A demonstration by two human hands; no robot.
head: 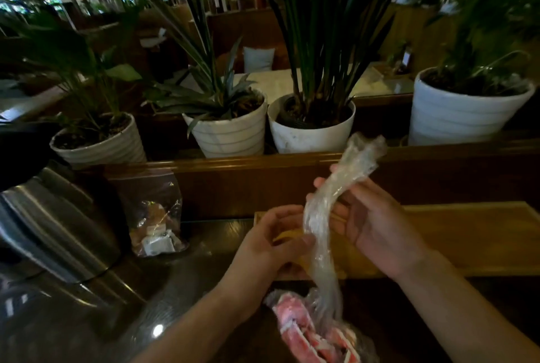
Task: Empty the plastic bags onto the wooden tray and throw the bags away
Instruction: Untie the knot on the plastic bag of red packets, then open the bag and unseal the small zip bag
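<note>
The wooden tray (482, 240) lies on the tabletop (181, 289) to the right, behind both hands. A filled bag (315, 330) sits nearest, in front of the tray. Another bag (155, 216) stands to the left, beside a metal bin (55, 222). Potted plants (230, 125) line the ledge behind.

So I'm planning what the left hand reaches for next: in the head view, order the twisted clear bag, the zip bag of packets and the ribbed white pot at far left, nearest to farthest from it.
1. Twisted clear bag: pinched in the left hand fingers.
2. Zip bag of packets: to its left, against the wooden ledge.
3. Ribbed white pot: far left, behind the ledge.
</note>
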